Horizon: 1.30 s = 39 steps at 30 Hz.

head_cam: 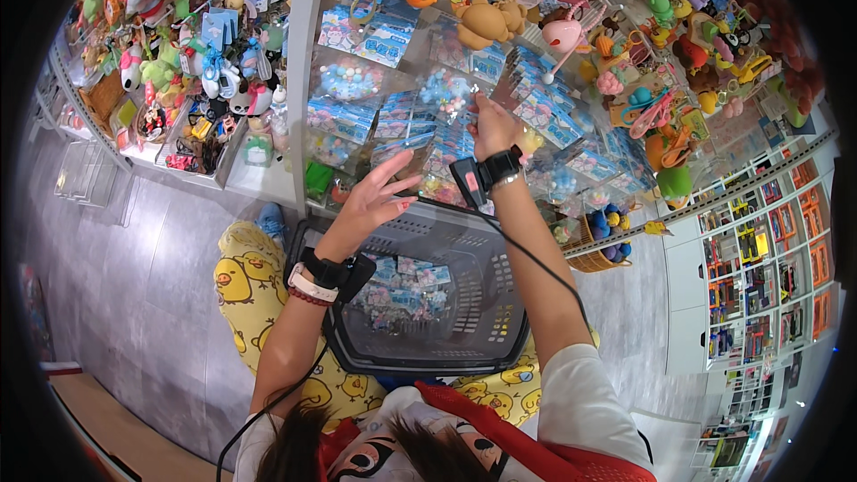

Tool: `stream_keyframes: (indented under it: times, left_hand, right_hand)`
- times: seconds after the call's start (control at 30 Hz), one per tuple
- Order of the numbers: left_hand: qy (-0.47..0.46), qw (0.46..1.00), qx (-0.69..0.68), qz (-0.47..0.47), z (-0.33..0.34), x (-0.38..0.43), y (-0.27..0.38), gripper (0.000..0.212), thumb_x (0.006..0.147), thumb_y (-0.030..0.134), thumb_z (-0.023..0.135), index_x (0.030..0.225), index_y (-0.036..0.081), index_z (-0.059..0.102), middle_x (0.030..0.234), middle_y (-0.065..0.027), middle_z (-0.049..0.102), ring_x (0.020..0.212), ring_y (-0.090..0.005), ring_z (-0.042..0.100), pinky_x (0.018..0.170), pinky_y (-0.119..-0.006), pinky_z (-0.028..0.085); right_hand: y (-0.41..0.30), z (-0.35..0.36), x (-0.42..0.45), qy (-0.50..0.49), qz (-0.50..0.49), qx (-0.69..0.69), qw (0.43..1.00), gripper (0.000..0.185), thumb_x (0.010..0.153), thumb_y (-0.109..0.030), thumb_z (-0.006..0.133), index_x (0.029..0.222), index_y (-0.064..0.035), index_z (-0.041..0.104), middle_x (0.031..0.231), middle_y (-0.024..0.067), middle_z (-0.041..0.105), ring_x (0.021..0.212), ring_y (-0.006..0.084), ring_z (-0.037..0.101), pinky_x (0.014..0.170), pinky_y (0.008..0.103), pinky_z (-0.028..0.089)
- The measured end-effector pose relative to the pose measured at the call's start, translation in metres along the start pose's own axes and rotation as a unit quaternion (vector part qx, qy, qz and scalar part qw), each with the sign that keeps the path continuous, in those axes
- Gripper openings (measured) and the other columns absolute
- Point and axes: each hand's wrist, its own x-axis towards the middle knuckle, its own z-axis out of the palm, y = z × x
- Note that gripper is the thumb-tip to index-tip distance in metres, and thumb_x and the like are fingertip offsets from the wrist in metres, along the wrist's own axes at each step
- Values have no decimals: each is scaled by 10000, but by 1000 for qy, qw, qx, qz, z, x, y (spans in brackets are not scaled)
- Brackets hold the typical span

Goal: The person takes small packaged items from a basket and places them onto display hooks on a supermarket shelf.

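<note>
Out over the shelf, my right hand pinches the edge of a clear packet of pastel beads or balls. My left hand is held above the basket's far rim, fingers apart and nothing in it. Before me is a grey plastic shopping basket, with several similar packets bearing blue printed cards lying inside. More blue-carded packets are stacked in rows on the shelf around my right hand. Part of the held packet is hidden by my fingers.
Keychains and soft charms hang over the shelf, among them a brown bear charm and a pink one. A white shelf upright stands at left. A wicker basket holds balls at right. Cables trail from both wrists.
</note>
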Motion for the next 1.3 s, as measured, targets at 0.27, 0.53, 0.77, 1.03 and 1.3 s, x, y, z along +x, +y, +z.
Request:
stream_keyframes:
  times: [0.27,0.53,0.77,1.03,1.3]
  left_hand:
    - [24,999,39,-28,-21,-9,-26,603,769,169,601,1292,38,331,1344,-128,324,1198,-293,378,951,-388,357]
    - [-84,957,244,-130,-12,-23,-49,413,834,168,538,1218,48,443,1216,-59,481,1100,-184,471,910,-312,382]
    - [-70,936,222,-263,0,-38,-96,332,835,166,529,1133,20,514,1087,-68,553,987,-143,525,820,-260,413]
    - [-18,872,265,-412,-6,-41,-148,316,850,191,514,1132,49,523,1103,-84,562,981,-154,535,808,-270,421]
    - [158,670,212,-693,-74,-54,-272,313,804,156,561,1093,41,529,1091,-75,552,949,-225,551,734,-333,473]
  right_hand:
    - [36,-11,37,-5,-207,-295,933,298,815,-282,567,675,-19,570,580,54,556,532,162,534,481,293,407]
    - [82,-91,-114,-120,-27,-88,989,310,837,-261,564,953,24,598,884,58,626,787,109,579,677,223,447]
    - [141,-187,-170,-157,235,-139,949,293,898,-277,465,1017,-46,601,936,20,622,833,91,569,706,219,445]
    - [189,-229,-196,-216,41,-475,852,428,726,-3,469,1154,17,479,773,181,614,811,308,592,712,382,461]
    - [219,-207,-206,-172,53,-397,900,256,749,-108,467,935,41,560,932,253,578,899,389,557,772,438,457]
